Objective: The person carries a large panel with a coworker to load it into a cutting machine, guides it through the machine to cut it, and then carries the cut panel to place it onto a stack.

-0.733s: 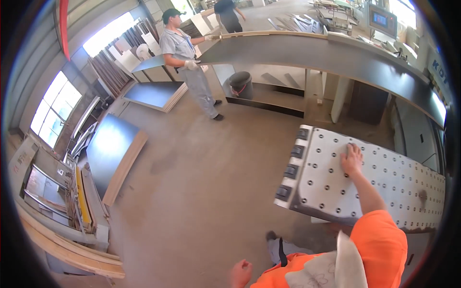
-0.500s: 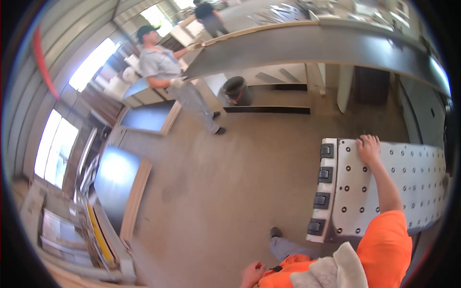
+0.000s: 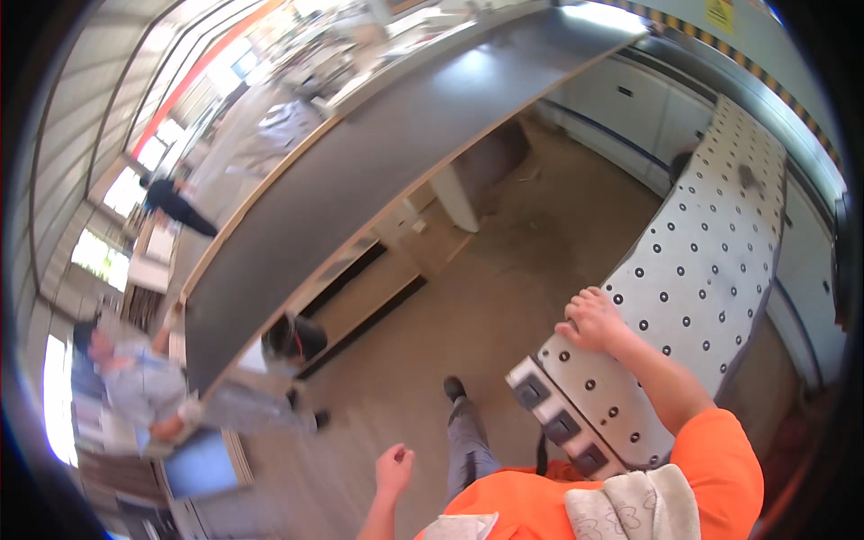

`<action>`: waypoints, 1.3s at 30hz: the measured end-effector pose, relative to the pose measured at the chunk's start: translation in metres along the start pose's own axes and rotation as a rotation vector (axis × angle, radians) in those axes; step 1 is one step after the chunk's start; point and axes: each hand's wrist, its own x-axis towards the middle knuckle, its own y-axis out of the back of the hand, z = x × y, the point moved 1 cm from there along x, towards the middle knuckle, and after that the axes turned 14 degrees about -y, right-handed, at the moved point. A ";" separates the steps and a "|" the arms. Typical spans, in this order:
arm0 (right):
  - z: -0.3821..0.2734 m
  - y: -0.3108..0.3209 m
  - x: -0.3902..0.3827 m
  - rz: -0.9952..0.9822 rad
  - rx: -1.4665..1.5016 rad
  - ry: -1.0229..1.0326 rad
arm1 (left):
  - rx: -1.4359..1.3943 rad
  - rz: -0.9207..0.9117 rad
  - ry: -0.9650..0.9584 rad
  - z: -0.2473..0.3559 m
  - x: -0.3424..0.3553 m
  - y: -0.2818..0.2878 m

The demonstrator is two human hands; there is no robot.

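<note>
The white table (image 3: 666, 310), dotted with dark round fittings, lies at 3 o'clock from the middle of the view, its far end swinging up toward 2 and its near end down toward 5. Black blocks (image 3: 562, 427) line that near end. The right hand (image 3: 589, 319) rests on the table's edge nearest the middle, its grip loose, fingers bent over the rim. The left hand (image 3: 394, 468) hangs in the air at 6 o'clock, fingers curled; I cannot tell how tight that grip is. A long dark panel (image 3: 387, 157) slants from 1 o'clock to 8, where a person in grey (image 3: 139, 382) has both hands at its end. A dark bucket (image 3: 301, 340) stands just beside the panel, at 8. Another person (image 3: 175, 205) is farther off, between 9 and 10.
</note>
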 end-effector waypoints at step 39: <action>0.596 0.173 0.610 0.354 1.465 -1.077 | 0.392 0.194 -0.871 0.604 1.038 -0.249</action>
